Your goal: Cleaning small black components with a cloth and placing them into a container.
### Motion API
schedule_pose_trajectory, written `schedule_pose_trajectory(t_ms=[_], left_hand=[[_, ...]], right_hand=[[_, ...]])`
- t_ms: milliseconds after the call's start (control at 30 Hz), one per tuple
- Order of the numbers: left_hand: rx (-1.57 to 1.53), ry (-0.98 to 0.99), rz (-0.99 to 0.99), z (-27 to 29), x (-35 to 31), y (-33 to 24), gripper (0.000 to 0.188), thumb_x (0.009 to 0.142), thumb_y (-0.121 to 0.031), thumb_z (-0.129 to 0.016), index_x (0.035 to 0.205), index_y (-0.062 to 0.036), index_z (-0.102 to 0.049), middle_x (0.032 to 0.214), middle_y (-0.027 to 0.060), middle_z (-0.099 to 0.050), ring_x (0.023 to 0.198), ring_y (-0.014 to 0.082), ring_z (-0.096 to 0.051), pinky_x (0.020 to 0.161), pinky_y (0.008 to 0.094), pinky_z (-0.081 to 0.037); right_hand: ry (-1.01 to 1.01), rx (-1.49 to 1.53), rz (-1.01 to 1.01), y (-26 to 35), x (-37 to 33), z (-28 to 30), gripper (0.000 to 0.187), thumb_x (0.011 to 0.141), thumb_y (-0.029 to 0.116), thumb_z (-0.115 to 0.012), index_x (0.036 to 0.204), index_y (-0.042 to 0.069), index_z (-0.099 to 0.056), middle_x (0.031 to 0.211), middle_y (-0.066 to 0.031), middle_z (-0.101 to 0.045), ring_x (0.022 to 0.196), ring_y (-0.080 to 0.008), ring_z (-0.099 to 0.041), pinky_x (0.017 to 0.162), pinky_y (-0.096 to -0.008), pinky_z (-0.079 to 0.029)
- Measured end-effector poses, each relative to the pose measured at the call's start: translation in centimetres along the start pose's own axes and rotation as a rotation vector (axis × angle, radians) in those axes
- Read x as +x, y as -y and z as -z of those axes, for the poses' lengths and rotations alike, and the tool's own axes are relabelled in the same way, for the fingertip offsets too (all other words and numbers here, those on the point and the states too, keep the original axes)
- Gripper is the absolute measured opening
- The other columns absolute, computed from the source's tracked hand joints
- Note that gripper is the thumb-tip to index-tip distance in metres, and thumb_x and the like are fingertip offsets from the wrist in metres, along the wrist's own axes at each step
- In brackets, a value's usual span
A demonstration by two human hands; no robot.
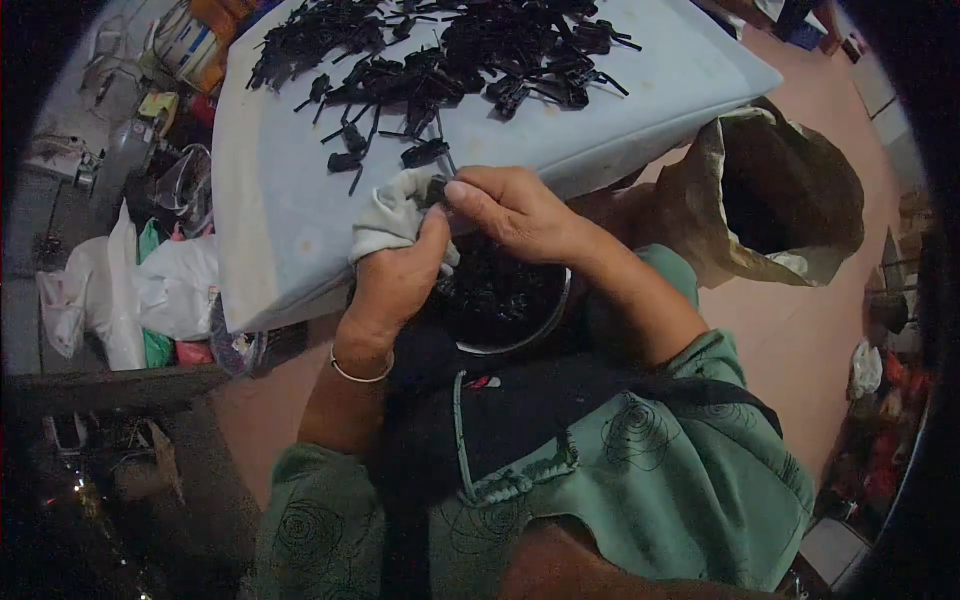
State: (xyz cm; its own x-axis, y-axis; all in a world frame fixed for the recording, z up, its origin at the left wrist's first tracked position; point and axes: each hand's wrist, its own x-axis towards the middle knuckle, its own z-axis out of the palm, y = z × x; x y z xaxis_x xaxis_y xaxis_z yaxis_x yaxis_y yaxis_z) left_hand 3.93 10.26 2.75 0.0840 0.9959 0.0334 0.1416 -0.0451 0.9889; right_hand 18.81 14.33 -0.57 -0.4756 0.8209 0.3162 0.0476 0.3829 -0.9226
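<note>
Both my hands meet at the near edge of the table, around a small black plastic part. My left hand is closed on the part, with its thumb bare. White cloth covers the fingers of that hand; whether it is a glove or a loose rag I cannot tell. From the right, my right hand pinches the same part between thumb and fingers, which hide much of it. Just beyond lie more black parts with thin rods sticking out. Below my hands, a round basin holds several dark pieces.
A large heap of black parts covers the far side of the pale-covered table. An open brown sack stands on the floor at right. White plastic bags and clutter sit at left.
</note>
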Motion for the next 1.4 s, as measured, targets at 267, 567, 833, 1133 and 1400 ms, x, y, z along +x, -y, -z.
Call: schedule_pose_trajectory(t_ms=[267,567,833,1133,1400], left_hand=[[0.457,-0.125,-0.514,0.1,0.2,2.6,0.022,0.077,-0.003,-0.051,0.098,0.0016,-0.049,0.083,0.0126,-0.056,0.074,0.0226,-0.055,0.069,0.0302,-0.044],[0.133,-0.158,-0.241,1.5,0.9,1.0,0.027,0.086,-0.012,-0.048,0.109,-0.0023,-0.04,0.085,0.0029,-0.05,0.074,0.0096,-0.047,0.065,0.0228,-0.041],[0.233,-0.02,-0.012,1.3,0.3,-0.2,0.026,0.086,-0.009,-0.041,0.111,-0.0025,-0.041,0.082,0.0016,-0.048,0.066,0.0062,-0.043,0.056,0.0201,-0.038],[0.269,0.119,-0.185,0.5,0.0,-0.4,0.023,0.08,-0.004,-0.041,0.103,-0.0017,-0.045,0.085,0.0041,-0.048,0.073,0.0092,-0.044,0.065,0.0224,-0.04],[0.636,0.044,-0.548,0.9,0.1,2.3,0.02,0.079,-0.005,-0.041,0.097,0.0018,-0.047,0.088,0.0148,-0.052,0.075,0.0258,-0.051,0.069,0.0325,-0.042]], right_hand=[[0.033,0.262,-0.114,-1.1,-0.2,-2.1,0.031,0.091,0.026,-0.04,0.077,0.001,-0.052,0.066,0.0053,-0.045,0.065,-0.0037,-0.038,0.059,-0.0215,-0.038],[0.049,-0.13,-0.033,-1.0,-0.2,-0.4,0.02,0.085,0.019,-0.053,0.088,0.0,-0.055,0.068,0.0001,-0.052,0.065,-0.0064,-0.044,0.058,-0.0233,-0.04],[0.035,0.071,-0.004,0.3,-0.2,0.3,0.015,0.081,0.015,-0.057,0.083,-0.001,-0.057,0.063,-0.0031,-0.054,0.062,-0.0051,-0.044,0.055,-0.0238,-0.04],[0.035,0.119,-0.138,-0.3,0.1,0.0,0.024,0.087,0.021,-0.05,0.073,0.002,-0.052,0.062,0.0045,-0.046,0.059,-0.0034,-0.041,0.053,-0.0202,-0.036],[0.097,0.085,-0.077,-0.8,-0.4,-1.5,0.029,0.091,0.022,-0.04,0.074,0.0,-0.049,0.061,0.0008,-0.042,0.064,-0.0059,-0.036,0.057,-0.0239,-0.037]])
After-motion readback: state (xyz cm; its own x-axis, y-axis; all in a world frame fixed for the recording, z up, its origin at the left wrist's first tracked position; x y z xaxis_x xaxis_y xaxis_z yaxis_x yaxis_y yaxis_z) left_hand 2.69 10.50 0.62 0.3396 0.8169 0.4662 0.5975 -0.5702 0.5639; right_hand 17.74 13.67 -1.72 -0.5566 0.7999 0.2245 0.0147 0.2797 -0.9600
